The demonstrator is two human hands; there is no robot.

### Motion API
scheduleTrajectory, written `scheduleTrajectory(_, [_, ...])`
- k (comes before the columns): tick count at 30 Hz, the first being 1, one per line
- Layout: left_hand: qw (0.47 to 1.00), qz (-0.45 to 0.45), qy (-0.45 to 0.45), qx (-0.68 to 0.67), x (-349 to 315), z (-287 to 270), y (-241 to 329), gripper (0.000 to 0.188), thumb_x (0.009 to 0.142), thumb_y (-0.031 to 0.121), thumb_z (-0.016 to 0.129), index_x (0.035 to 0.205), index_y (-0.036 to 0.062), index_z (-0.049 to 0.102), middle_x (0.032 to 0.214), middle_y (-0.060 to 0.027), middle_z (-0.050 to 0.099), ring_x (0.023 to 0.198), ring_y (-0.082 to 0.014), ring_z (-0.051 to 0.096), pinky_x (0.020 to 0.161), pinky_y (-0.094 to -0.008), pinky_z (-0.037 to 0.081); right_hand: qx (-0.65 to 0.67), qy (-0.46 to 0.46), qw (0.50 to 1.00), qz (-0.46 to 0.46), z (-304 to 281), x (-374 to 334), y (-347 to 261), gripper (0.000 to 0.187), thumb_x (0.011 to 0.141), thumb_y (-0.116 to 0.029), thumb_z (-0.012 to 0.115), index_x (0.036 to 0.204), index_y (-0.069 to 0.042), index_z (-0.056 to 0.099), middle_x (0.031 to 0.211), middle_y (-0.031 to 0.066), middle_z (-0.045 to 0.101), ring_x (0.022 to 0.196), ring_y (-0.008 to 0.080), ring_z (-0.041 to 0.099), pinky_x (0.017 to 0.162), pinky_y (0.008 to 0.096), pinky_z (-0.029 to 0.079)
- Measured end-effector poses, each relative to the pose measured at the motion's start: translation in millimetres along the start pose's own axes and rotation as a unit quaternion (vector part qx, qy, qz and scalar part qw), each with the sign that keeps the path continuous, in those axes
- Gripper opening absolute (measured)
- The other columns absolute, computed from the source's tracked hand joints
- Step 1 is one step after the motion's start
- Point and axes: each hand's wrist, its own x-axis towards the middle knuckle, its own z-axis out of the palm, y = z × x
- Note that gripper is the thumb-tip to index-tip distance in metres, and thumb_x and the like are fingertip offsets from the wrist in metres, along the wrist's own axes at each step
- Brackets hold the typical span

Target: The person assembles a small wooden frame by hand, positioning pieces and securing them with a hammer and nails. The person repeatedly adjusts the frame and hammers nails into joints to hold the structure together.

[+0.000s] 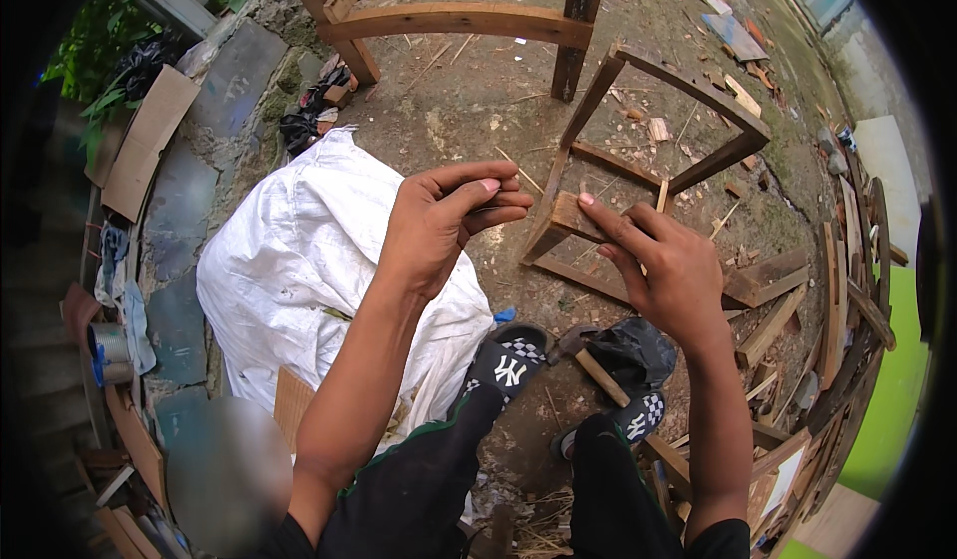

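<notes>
Bare forearms [364,384] stretch toward a wooden frame [618,165] standing on the ground. Left of it, the left hand [439,210] presses thumb against gathered fingers, any pinched object impossible to tell; the right hand [666,260] lays its index finger on the frame's near corner, grip unclear. A hammer [602,377] lies before the frame.

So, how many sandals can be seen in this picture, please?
2. The left sandal is beside the white sack; the right sandal is by the black bag, partly hidden. I see no others, though some may be hidden.
</notes>
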Motion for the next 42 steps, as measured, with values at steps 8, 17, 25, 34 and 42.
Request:
scheduleTrajectory(8, [0.983,0.097,-0.056,0.145,-9,19,5,0.030,0.094,0.001,0.071,0.123,-0.0078,0.070,0.114,-0.0178,0.073,0.107,-0.0248,0.072,0.092,-0.0352,0.061,0.024,0.011,1.000,-0.001,0,0,-1,0.055,0.094,-0.024,0.070,0.146,-0.034,0.060,0.087,0.0040,0.060,0.074,0.0249,0.065,0.065,0.0394,0.052])
scheduleTrajectory(17, [0.884,0.324,-0.073,0.329,18,24,-22,0.022,0.092,0.001,0.076,0.113,0.0030,0.079,0.089,-0.0085,0.075,0.080,-0.0146,0.070,0.076,-0.0268,0.056,0.007,0.008,1.000,-0.006,0,0,-1,0.052,0.096,-0.031,0.067,0.147,-0.038,0.058,0.088,0.0033,0.060,0.074,0.0250,0.067,0.061,0.0397,0.053])
scheduleTrajectory(25, [0.896,0.296,-0.021,0.331,13,34,-27,0.015,0.086,-0.001,0.081,0.100,-0.0002,0.077,0.092,-0.0084,0.078,0.088,-0.0122,0.073,0.080,-0.0269,0.058,0.004,0.008,1.000,-0.005,0,1,-1,0.053,0.096,-0.032,0.067,0.148,-0.039,0.058,0.088,0.0030,0.060,0.074,0.0247,0.067,0.060,0.0398,0.053])
scheduleTrajectory(34, [0.869,0.349,-0.025,0.351,16,33,-30,0.010,0.085,0.000,0.082,0.094,-0.0003,0.077,0.092,-0.0095,0.079,0.086,-0.0136,0.075,0.076,-0.0281,0.059,0.003,0.009,1.000,-0.008,0,0,0,0.053,0.096,-0.032,0.068,0.148,-0.039,0.057,0.088,0.0032,0.061,0.074,0.0252,0.067,0.061,0.0401,0.054])
scheduleTrajectory(42, [0.827,0.416,-0.057,0.373,21,32,-30,0.011,0.084,-0.005,0.081,0.092,-0.0008,0.075,0.089,-0.0118,0.077,0.084,-0.0202,0.076,0.073,-0.0301,0.059,0.010,0.017,1.000,-0.009,1,0,1,0.052,0.096,-0.032,0.068,0.147,-0.038,0.058,0.088,0.0028,0.061,0.074,0.0249,0.067,0.061,0.0403,0.053])
